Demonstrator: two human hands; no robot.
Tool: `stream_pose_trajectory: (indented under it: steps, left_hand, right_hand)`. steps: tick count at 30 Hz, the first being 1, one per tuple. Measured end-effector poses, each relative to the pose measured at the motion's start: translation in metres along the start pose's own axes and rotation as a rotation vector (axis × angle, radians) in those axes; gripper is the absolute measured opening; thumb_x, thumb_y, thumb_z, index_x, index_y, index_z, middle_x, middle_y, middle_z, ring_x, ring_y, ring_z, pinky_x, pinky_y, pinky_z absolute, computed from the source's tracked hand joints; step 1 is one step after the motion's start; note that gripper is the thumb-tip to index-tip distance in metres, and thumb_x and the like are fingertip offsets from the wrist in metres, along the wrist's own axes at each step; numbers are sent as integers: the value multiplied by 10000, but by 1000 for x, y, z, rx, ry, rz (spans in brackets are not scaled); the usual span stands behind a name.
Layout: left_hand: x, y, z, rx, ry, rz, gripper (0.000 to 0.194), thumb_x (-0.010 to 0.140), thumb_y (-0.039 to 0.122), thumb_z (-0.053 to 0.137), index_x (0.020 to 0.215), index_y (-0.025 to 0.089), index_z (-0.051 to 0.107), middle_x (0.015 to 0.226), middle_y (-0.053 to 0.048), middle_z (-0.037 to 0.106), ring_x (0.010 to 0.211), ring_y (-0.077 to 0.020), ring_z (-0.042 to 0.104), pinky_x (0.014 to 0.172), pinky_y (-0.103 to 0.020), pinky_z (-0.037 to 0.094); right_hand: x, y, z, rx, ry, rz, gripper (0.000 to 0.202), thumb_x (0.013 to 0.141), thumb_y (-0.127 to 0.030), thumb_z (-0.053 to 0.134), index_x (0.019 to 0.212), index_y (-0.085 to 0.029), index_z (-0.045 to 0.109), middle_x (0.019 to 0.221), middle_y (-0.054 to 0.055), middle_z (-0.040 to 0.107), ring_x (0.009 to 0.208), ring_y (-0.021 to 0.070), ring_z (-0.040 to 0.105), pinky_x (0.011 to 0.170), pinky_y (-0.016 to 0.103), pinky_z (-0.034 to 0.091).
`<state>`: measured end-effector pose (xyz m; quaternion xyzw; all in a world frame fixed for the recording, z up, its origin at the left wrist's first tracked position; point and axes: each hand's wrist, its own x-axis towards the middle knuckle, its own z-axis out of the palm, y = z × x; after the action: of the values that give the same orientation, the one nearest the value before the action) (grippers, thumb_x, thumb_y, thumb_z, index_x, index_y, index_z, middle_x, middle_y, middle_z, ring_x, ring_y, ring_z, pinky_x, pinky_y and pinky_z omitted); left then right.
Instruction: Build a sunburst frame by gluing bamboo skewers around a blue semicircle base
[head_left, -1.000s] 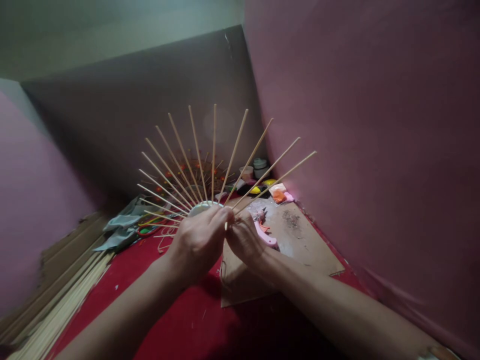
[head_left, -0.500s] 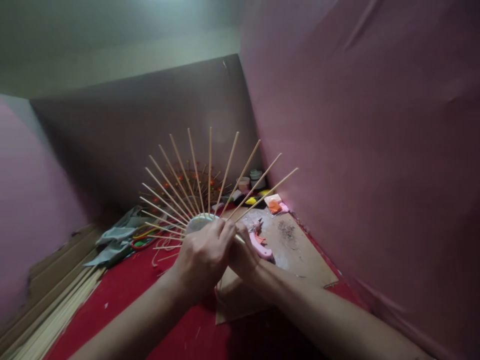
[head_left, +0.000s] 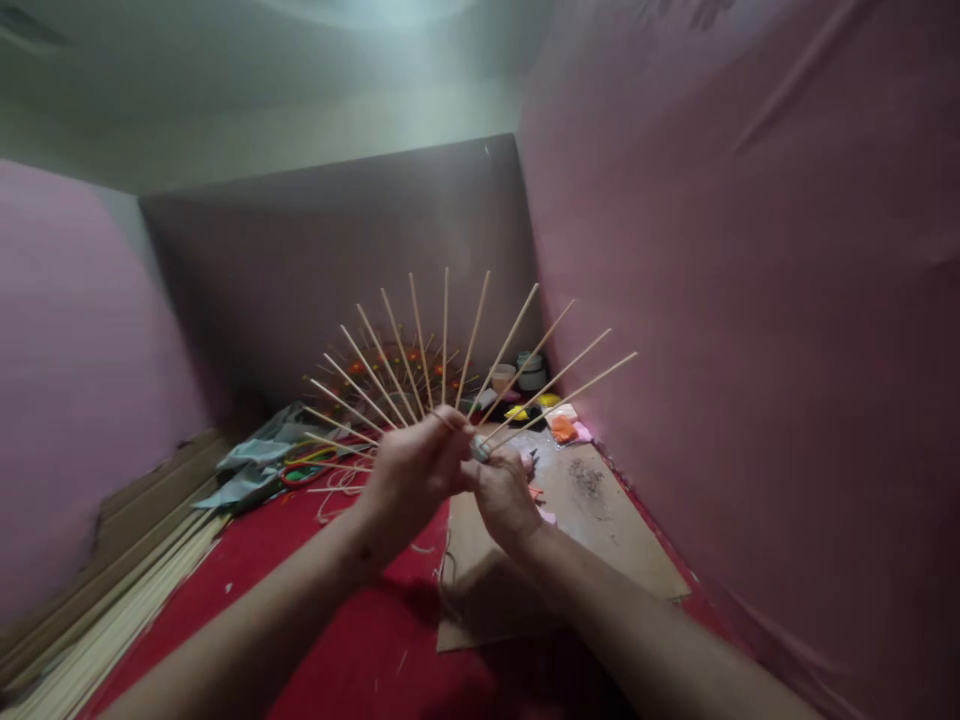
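Observation:
Thin wooden sticks (head_left: 397, 327) fan out in a half circle from a pale round hub (head_left: 480, 449), most of which my hands cover. My left hand (head_left: 416, 460) is closed over the hub's left side, among the bases of the sticks, with its knuckles up. Against it, my right hand (head_left: 510, 495) is closed on the hub's right side, its thumb beside the pale rim. A thin cord-like strand seems to cross the left fingertips, but it is blurred. The fingers hide where the sticks join the hub.
A brown board (head_left: 637, 560) lies on red cloth (head_left: 300, 600), with partly hidden pink-handled pliers on it. Scissors (head_left: 300, 465), grey-blue fabric (head_left: 259, 455) and long pale strips (head_left: 142, 620) lie left. Behind are a decorated stick piece (head_left: 356, 368), jars (head_left: 531, 372) and small packets (head_left: 564, 430).
My hands have turned the stick fan, and the hub is now mostly covered. My left hand has shifted up to the stick bases. The camera view has swung slightly left.

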<state>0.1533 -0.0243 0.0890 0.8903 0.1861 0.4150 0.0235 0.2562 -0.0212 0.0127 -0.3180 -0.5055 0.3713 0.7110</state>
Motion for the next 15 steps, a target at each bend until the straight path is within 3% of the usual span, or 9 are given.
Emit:
stream_pose_trajectory:
  steps: [2, 4, 9, 15]
  left_hand:
    - [3, -2, -13, -277, 126, -247, 144, 877, 203, 489, 740, 174, 525, 549, 39, 535, 404, -66, 464, 385, -178, 402]
    - [3, -4, -21, -385, 187, -349, 142, 856, 213, 527, 722, 168, 537, 571, 23, 562, 409, -69, 482, 366, -181, 393]
    - [-6, -10, -14, -355, 142, -320, 135, 847, 218, 541, 726, 165, 569, 520, 45, 532, 410, -58, 469, 394, -173, 397]
    - [-10, -8, -7, -375, 124, -332, 139, 860, 246, 537, 756, 160, 570, 540, 40, 533, 425, -58, 454, 415, -187, 396]
  right_hand:
    - [-1, -1, 3, 137, 37, 112, 252, 723, -353, 652, 834, -134, 709, 613, -4, 644, 526, 132, 593, 523, 283, 554]
    - [-3, -3, 4, 236, 23, 162, 276, 686, -336, 693, 868, -131, 720, 668, 7, 669, 559, 138, 612, 536, 294, 571]
    - [-9, -9, 4, 172, -53, 110, 119, 745, -248, 639, 725, -146, 696, 617, -21, 639, 573, 110, 616, 588, 241, 545]
    - [-11, -7, 3, 128, -101, 44, 155, 773, -200, 582, 790, -149, 727, 595, -20, 646, 563, 112, 612, 632, 255, 541]
